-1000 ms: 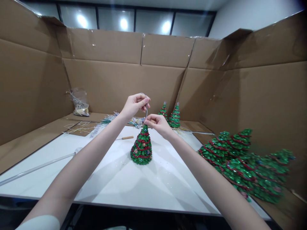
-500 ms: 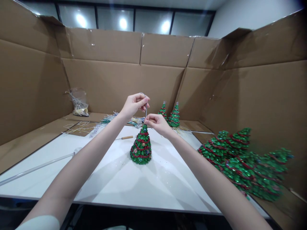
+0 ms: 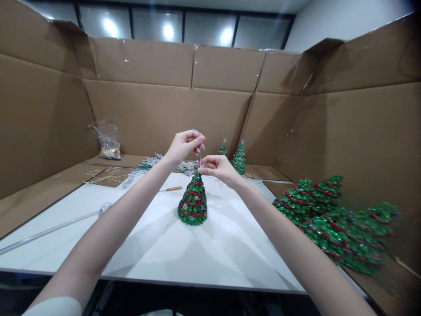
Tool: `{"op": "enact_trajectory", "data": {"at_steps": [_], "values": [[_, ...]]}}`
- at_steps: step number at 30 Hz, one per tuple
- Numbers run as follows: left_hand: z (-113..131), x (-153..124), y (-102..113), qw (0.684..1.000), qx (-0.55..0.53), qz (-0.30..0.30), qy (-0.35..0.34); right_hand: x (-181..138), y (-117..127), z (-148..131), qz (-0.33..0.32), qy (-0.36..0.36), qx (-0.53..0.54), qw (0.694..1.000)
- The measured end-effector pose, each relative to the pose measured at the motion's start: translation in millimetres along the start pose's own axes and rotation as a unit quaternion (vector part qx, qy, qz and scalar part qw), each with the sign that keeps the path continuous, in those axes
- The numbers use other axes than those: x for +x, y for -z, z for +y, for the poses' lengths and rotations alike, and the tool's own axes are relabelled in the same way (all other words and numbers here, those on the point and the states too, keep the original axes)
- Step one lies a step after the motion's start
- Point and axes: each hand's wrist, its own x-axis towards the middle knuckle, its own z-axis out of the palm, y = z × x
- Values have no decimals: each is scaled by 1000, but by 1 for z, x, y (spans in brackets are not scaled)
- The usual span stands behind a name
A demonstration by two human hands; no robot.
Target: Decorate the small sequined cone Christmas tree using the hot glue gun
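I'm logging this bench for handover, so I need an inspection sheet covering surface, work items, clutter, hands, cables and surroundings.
Surface: white table, shadows across it.
Work items: decorated tree upright; thin wire above its tip.
Clutter: wooden-handled tool, pale rod, clear bag back left, two trees at the back, cluster of trees at right.
Hands: left hand pinches the wire's upper part; right hand pinches it lower, by the tip.
Cables: wire bundle at the back; loose pale strands left of it.
Surroundings: cardboard walls left, back and right.
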Motion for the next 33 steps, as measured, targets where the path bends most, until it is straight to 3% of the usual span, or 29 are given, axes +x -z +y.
{"op": "enact_trajectory", "data": {"at_steps": [5,15,28,33], "values": [[-2,-2,0,1000,8,-6,-2,0,1,-2,27,23,19,999],[-3,0,-1,1000,18,-7,-16,0,-4,-4,1,18,44,999],[-3,1,-1,999,21,-9,-28,-1,-4,-6,28,32,-15,999],[-5,2,-1,999,17,-6,-26,0,-3,-2,2,34,-17,999]]}}
